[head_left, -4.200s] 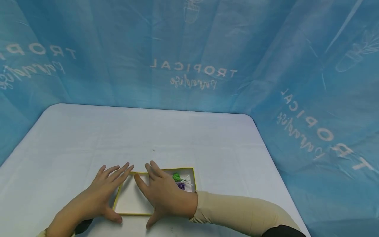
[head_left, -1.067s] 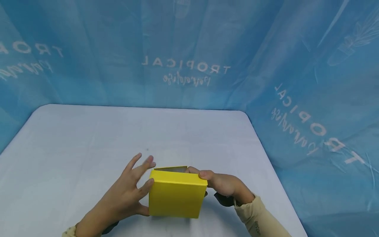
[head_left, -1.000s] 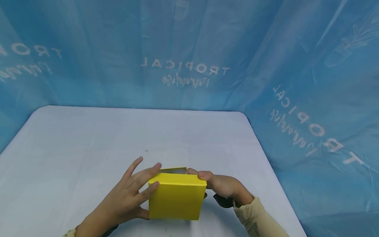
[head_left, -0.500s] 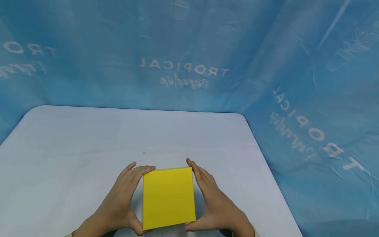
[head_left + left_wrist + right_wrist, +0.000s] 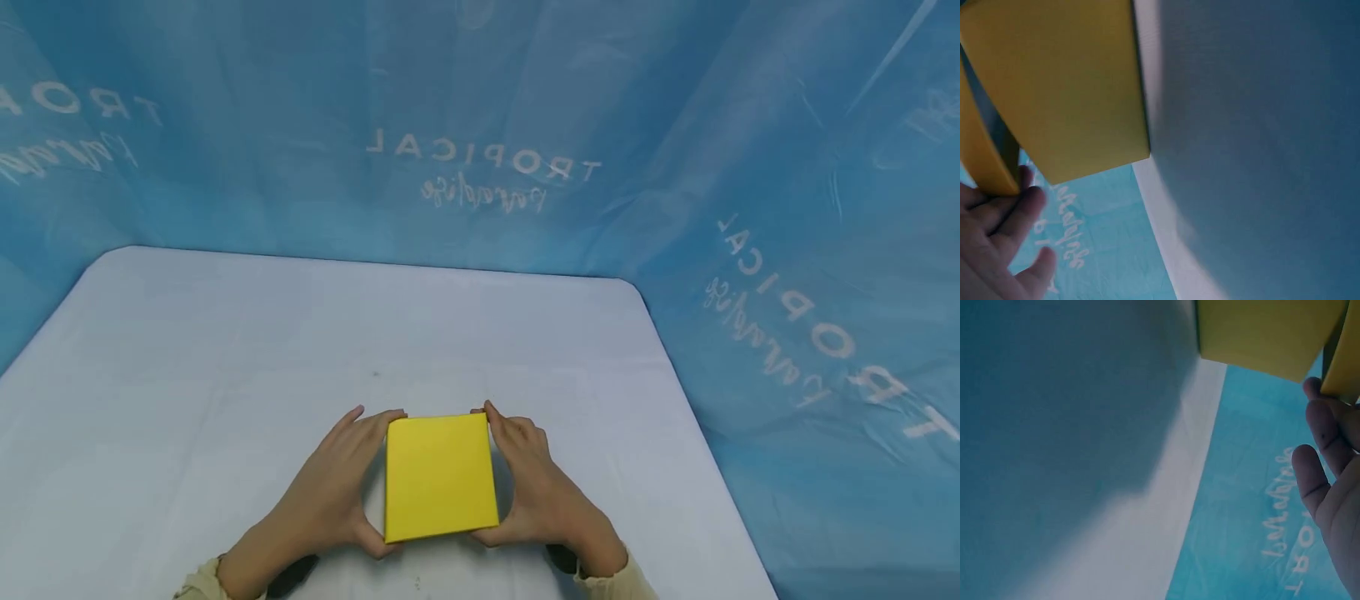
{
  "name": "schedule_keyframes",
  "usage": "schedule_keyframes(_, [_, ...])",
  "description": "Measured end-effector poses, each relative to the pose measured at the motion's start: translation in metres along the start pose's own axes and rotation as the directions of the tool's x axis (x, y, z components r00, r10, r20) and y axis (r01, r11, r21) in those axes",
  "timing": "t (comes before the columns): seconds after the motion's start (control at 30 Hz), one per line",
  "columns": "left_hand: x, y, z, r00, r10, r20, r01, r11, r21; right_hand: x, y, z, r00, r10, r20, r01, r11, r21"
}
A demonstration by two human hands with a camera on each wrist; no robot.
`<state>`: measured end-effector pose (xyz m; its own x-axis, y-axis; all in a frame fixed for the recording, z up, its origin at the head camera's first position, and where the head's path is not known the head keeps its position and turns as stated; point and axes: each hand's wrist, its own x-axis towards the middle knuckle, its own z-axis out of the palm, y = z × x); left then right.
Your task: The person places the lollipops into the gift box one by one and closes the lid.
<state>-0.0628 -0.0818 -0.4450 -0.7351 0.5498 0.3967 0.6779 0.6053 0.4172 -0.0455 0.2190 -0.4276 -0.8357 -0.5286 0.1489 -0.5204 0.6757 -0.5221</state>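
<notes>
A yellow box (image 5: pixel 441 479) sits between my hands near the table's front, its square yellow top facing up in the head view. Along its left side my left hand (image 5: pixel 330 487) grips it, fingertips at the far corner and thumb at the near one. My right hand (image 5: pixel 540 492) holds the right side the same way. Both wrist views show a dark gap between the box wall (image 5: pixel 1066 94) and a yellow flap or lid (image 5: pixel 982 137), whose edge the fingers touch. The box's inside is hidden.
A white table (image 5: pixel 337 333) with rounded far corners lies beneath. Blue curtains (image 5: pixel 480 225) with white lettering hang at its back and sides.
Earliest, the box lay open with green and purple wrapped lollipops inside, hands over it. Then it stood tilted, right hand on its upper edge. Now its yellow face is up, both hands gripping its sides.
</notes>
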Motion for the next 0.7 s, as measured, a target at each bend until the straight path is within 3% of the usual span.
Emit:
schedule_keyframes(0.37, [0.0019,-0.0028,0.0021,1.000,-0.009,0.026,0.010,0.999,-0.041,-0.0012,0.0059,0.0040,1.000,0.009,0.009,-0.010,0.999,0.040])
schedule_keyframes(0.7, [0.0030,-0.0022,-0.0007,0.990,-0.080,0.114,0.091,0.991,-0.096,0.0025,0.0040,0.0017,0.999,0.019,0.029,-0.018,1.000,-0.026])
